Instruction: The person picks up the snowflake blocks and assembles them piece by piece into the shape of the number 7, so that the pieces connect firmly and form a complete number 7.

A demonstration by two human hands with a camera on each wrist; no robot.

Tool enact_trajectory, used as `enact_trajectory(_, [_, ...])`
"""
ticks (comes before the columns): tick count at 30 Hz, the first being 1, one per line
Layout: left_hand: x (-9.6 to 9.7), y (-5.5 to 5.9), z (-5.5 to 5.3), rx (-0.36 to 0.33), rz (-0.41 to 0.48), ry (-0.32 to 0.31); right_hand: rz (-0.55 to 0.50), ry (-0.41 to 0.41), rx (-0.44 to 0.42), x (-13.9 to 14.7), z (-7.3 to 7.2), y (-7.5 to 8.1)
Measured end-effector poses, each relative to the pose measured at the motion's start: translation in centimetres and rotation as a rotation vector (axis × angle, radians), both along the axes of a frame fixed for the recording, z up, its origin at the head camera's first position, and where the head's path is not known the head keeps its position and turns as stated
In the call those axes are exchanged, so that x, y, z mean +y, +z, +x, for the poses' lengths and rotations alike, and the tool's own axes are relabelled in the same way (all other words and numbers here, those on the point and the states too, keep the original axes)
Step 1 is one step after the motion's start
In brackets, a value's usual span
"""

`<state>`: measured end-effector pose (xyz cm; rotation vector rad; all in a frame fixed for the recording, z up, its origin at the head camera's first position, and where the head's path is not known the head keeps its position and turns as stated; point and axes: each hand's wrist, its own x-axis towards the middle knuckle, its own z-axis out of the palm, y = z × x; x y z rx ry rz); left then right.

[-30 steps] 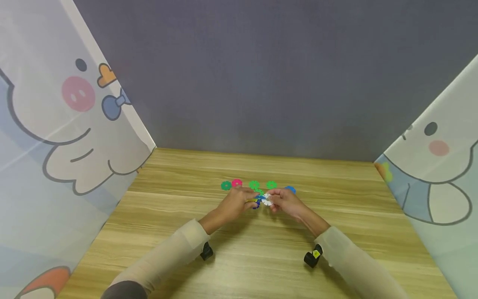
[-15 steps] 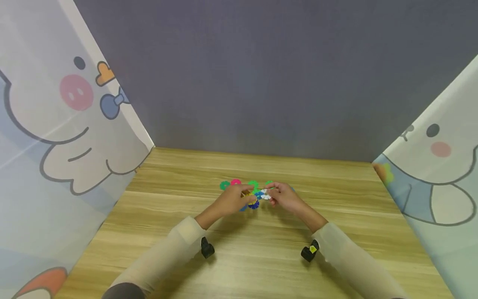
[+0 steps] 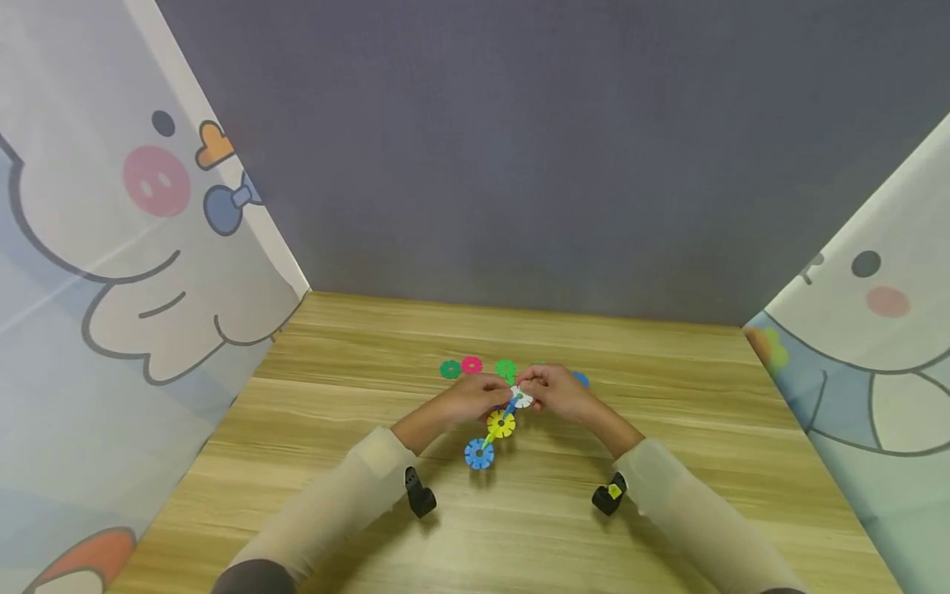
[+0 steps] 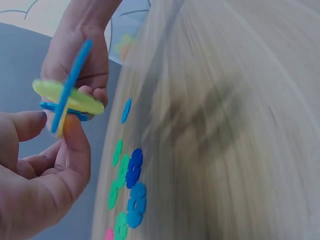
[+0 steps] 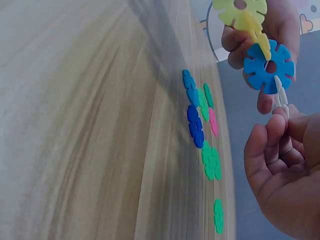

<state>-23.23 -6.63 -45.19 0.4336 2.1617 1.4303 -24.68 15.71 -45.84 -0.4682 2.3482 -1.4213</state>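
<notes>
Chain of notched discs (image 3: 508,426), one, held above the bench (image 3: 519,528); right hand (image 3: 560,392), fingers pinching its white disc (image 3: 524,403); left hand (image 3: 466,398) beside it (whether its fingers pinch, cannot tell).

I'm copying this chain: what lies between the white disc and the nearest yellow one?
A single blue disc, linking the white disc to the yellow disc; the right wrist view shows it best.
</notes>
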Motion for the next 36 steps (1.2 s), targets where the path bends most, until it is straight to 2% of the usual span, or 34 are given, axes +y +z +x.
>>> enact_trajectory(3, [0.4, -0.5, -0.1, -0.039, 0.027, 0.024, 0.006, 0.035, 0.012, -0.2, 0.0, 0.0])
enact_trajectory(7, [0.7, -0.5, 0.0, -0.088, 0.055, 0.062, -0.004, 0.035, 0.010, -0.3, -0.1, -0.1])
enact_trajectory(14, [0.9, 0.0, 0.3, -0.139, 0.070, 0.111, -0.041, 0.005, 0.012, 0.0, -0.1, -0.1])
enact_trajectory(19, [0.8, 0.1, 0.5, -0.150, 0.088, 0.132, -0.038, -0.042, 0.048, 0.9, -0.5, 0.5])
enact_trajectory(22, [0.7, 0.1, 0.6, -0.155, 0.091, 0.148, 0.030, -0.076, 0.097, 1.5, -0.8, 0.9])
enact_trajectory(28, [0.5, -0.1, 0.7, -0.141, 0.095, 0.166, 0.276, -0.133, 0.293, 3.5, -1.6, 0.9])
enact_trajectory(30, [0.5, -0.1, 0.7, -0.134, 0.095, 0.173, 0.337, -0.140, 0.335, 4.2, -1.8, 0.9])
enact_trajectory(36, [0.4, 0.2, 0.7, -0.142, 0.110, 0.182, 0.472, -0.128, 0.372, 5.6, -2.1, 0.5])
